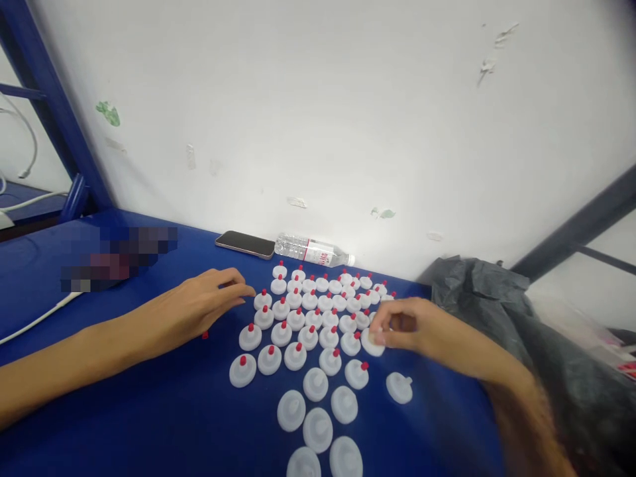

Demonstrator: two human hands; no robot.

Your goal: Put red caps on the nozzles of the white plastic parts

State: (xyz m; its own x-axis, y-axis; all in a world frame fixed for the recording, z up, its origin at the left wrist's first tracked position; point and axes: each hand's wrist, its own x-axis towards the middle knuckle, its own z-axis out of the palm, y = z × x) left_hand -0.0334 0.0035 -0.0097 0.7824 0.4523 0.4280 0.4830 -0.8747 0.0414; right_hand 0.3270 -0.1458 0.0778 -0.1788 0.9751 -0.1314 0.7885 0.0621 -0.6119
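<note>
Several white round caps with red tips point(308, 311) stand in rows on the blue table point(149, 411). Nearer me, several plain white caps point(318, 427) lack a red tip. My left hand point(199, 308) rests palm down beside the left end of the rows, fingers loosely curled and apart, holding nothing. My right hand point(402, 324) is pinched on a white cap point(372, 342) at the right end of the rows. One white cap point(399, 387) lies tipped over on its own, to the right.
A phone point(245, 244) and a clear water bottle point(313, 252) lie along the white wall. A black plastic bag point(501, 318) bulges at the right. A tiny red piece point(205, 336) lies near my left wrist. A white cable point(34, 321) crosses the left side.
</note>
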